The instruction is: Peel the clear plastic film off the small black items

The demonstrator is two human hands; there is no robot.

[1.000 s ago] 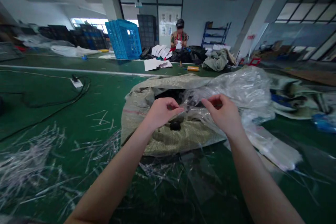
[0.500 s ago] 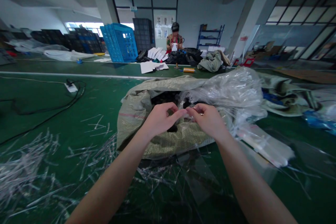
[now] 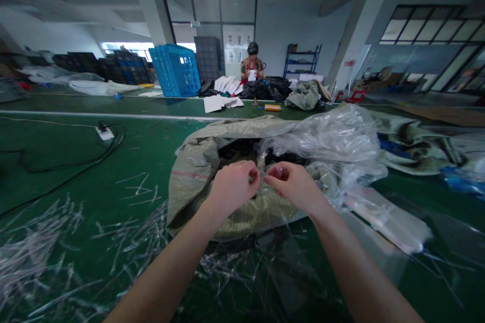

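Left hand (image 3: 233,186) and right hand (image 3: 299,189), curled, are hovering over the woven sack (image 3: 191,166) on the worktop (image 3: 146,144); unclear whether either is gripping the clear plastic (image 3: 337,133) at right; dark contents (image 3: 242,147) are showing partly.

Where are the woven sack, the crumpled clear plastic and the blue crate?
Woven sack (image 3: 261,213): head view, front wall below its opening.
Crumpled clear plastic (image 3: 335,132): head view, middle of its bunched upper part.
Blue crate (image 3: 177,71): head view, middle of its perforated side.
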